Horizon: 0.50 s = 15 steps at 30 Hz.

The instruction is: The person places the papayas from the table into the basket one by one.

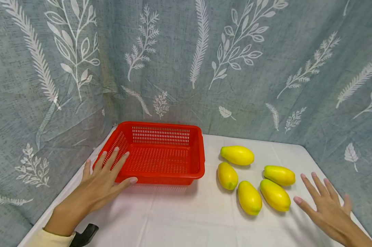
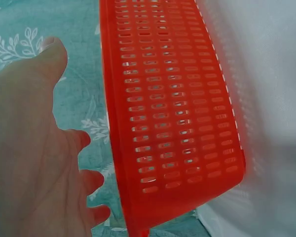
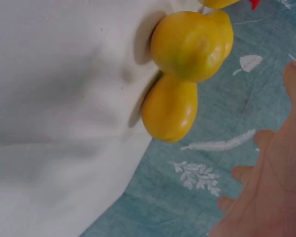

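Note:
A red plastic basket (image 1: 161,179) with slotted walls stands at the back left of the table, nothing inside it. My left hand (image 1: 100,185), fingers spread, hovers by its near left corner and overlaps the rim in the head view. In the left wrist view the fingers are apart from the basket's slotted wall (image 2: 167,108). Several yellow papayas (image 1: 249,198) with greenish ends lie right of the basket. Nearest to my right hand (image 1: 327,209) is a papaya (image 1: 275,195) at the group's right side. That hand is spread and holds nothing; the right wrist view shows it apart from the fruit (image 3: 170,108).
A white cloth (image 1: 186,219) covers the table. Blue-green curtains with white leaf prints (image 1: 173,68) hang behind it and along both sides. A black strap end (image 1: 84,235) sticks out at the left wrist, beside a cream sleeve (image 1: 50,238).

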Tool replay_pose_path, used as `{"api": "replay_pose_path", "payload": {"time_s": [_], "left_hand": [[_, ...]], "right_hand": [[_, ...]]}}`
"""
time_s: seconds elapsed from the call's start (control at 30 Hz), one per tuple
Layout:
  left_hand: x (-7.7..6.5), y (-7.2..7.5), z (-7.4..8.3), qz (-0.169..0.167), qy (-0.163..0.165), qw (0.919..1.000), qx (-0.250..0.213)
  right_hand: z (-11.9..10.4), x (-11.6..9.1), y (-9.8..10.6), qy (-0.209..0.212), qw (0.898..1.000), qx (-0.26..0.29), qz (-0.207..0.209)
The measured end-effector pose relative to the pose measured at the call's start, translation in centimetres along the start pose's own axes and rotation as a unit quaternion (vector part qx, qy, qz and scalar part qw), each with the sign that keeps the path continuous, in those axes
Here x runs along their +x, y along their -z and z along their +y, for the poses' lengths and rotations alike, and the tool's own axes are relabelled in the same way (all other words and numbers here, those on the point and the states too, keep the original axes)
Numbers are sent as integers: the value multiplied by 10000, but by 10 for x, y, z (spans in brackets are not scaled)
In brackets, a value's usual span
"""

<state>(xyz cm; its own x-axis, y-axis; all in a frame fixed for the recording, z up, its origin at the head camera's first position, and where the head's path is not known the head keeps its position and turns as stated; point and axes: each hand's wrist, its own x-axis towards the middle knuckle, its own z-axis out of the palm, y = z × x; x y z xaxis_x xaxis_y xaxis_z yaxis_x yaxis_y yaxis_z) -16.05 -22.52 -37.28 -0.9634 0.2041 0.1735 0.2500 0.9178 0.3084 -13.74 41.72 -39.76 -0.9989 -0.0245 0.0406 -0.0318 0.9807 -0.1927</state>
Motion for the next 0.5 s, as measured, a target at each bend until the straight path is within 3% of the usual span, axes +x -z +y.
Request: {"api": "replay_pose_path", "payload": {"time_s": [0.23,0.5], "left_hand": [[8,-3,-2,-220,77,9997,-63],[18,-10,-6,-327,168,9993,-78]], "right_hand": [[-2,-3,-5,104,9999,129,-46],[-4,-4,-11,-123,9999,-64,-100]]}}
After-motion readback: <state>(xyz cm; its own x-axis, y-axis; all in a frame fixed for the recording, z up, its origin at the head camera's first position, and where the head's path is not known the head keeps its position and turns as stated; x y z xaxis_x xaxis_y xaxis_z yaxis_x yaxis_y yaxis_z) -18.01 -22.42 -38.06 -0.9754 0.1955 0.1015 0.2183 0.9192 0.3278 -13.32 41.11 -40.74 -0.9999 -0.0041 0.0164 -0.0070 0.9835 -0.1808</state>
